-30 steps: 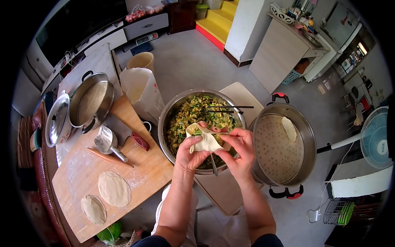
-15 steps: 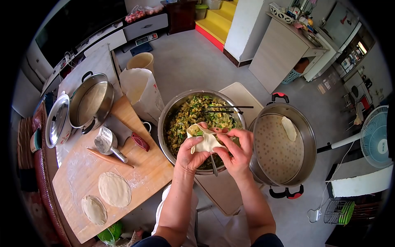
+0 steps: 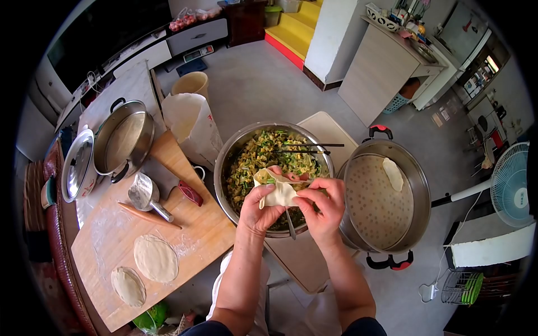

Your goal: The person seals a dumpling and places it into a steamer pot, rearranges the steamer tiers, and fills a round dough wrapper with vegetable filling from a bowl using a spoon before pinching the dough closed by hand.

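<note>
Over a steel bowl (image 3: 220, 193) of chopped green and yellow filling (image 3: 246, 157), a folded dough wrapper (image 3: 280, 196) with filling inside is held between both hands. My left hand (image 3: 259, 207) cups it from the left, thumb pressed on the front. On the right, my right hand (image 3: 323, 204) pinches the wrapper's edge with thumb and fingers. Black chopsticks (image 3: 308, 148) rest across the bowl, and a metal spoon handle (image 3: 291, 224) sticks out below the hands. Two flat dough rounds, a larger one (image 3: 156, 257) and a smaller one (image 3: 128, 285), lie on the wooden board (image 3: 202, 246).
Right of the bowl, a steamer pot (image 3: 378, 201) holds one finished-looking dumpling (image 3: 393, 174). A rolling pin (image 3: 148, 215), flour scoop (image 3: 144, 193) and cleaver (image 3: 162, 176) lie on the board. Behind it are a pan (image 3: 126, 137), a lid (image 3: 79, 165) and a flour bag (image 3: 193, 126). A fan (image 3: 510, 185) stands at right.
My right fingers have shifted slightly along the wrapper's edge, and more of its right side shows. My left hand stays nearly in place.
</note>
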{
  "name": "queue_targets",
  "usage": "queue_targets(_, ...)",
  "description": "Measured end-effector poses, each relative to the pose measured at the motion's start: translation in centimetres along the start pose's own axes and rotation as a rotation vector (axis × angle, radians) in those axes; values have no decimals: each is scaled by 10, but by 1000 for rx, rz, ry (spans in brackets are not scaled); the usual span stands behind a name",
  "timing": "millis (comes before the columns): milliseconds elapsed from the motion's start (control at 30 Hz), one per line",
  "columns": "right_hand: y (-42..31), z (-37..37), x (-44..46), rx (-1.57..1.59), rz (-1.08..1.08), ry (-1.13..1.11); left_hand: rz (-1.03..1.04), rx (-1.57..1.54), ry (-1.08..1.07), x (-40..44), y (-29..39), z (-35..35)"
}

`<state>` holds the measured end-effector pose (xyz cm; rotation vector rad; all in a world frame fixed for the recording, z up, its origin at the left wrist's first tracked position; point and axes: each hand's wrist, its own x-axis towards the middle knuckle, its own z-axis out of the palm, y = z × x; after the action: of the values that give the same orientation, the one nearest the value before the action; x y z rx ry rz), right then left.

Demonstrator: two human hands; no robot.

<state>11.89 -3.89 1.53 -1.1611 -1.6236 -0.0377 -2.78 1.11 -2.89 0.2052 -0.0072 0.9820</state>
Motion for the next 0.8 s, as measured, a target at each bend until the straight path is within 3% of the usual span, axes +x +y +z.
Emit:
queue_targets(233, 5, 8, -3, 108, 67, 69, -17, 25, 9, 1, -2, 1)
queue_targets(433, 4, 4, -2, -84, -90, 40, -22, 19, 26, 1, -2, -6)
queue_targets(800, 3, 7, -4, -14, 75, 55, -1, 0, 11, 2, -2, -1)
